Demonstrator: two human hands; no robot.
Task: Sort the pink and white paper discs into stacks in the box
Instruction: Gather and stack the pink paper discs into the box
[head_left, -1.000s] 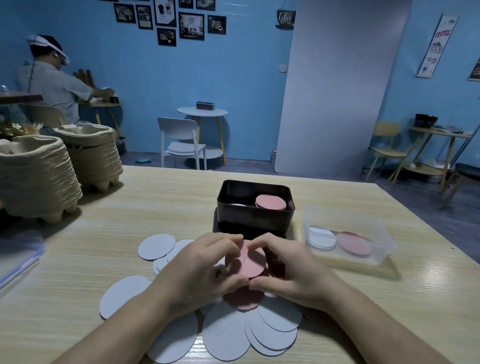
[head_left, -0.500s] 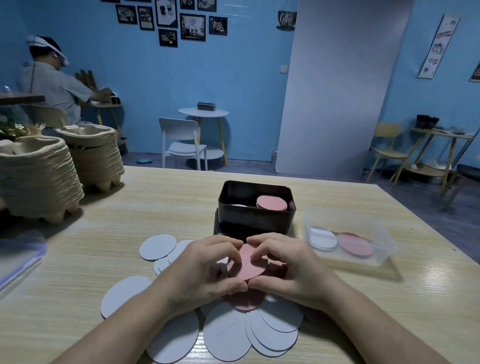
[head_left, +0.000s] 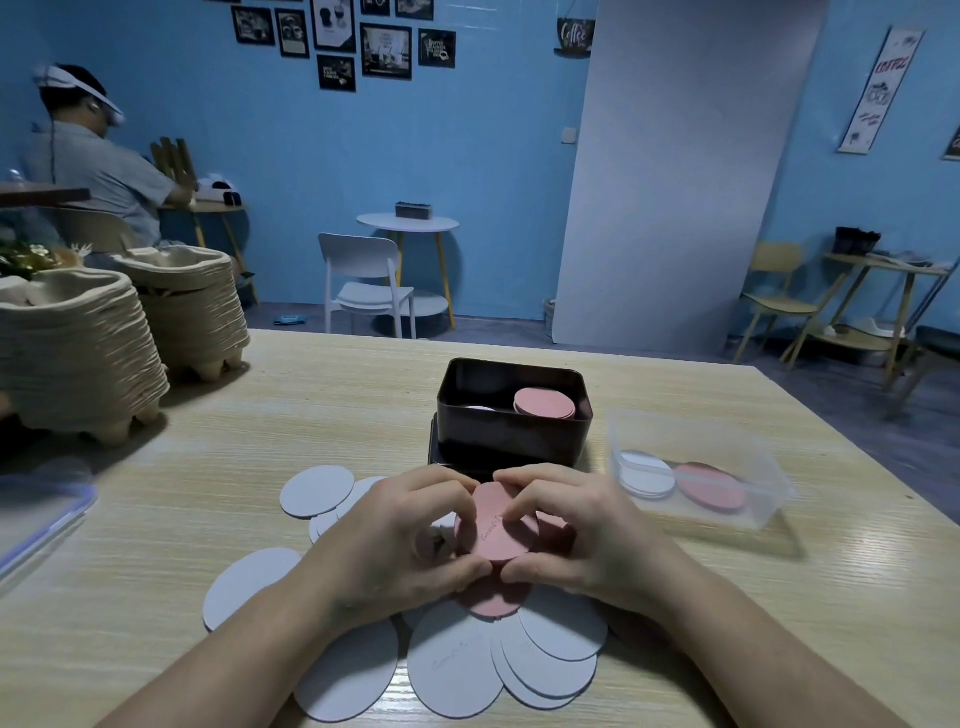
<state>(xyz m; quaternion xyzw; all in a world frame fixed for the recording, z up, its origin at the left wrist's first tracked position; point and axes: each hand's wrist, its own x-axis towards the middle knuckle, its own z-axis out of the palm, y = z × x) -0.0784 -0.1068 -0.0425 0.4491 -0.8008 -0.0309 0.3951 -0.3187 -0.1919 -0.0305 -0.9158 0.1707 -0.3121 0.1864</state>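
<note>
My left hand (head_left: 395, 540) and my right hand (head_left: 582, 530) meet over the table and together pinch a small stack of pink discs (head_left: 493, 525) by its edges, fingers curled round it. More pink discs (head_left: 491, 600) lie just beneath. White discs (head_left: 457, 670) are spread on the table around and in front of my hands, with others (head_left: 317, 491) to the left. Behind my hands stands the dark box (head_left: 511, 434), holding a pink stack (head_left: 544, 402) on its right and a white disc (head_left: 480, 409) on its left.
A clear plastic tub (head_left: 696, 467) at the right holds a white and a pink stack. Two piles of pulp trays (head_left: 78, 353) stand at the left. A blue-edged clear lid (head_left: 36, 519) lies at the left edge. Another person sits at a far table.
My hands have kept their hold on the pink stack and shifted it only slightly, tilting it a bit more upright. Nothing else on the table has moved.
</note>
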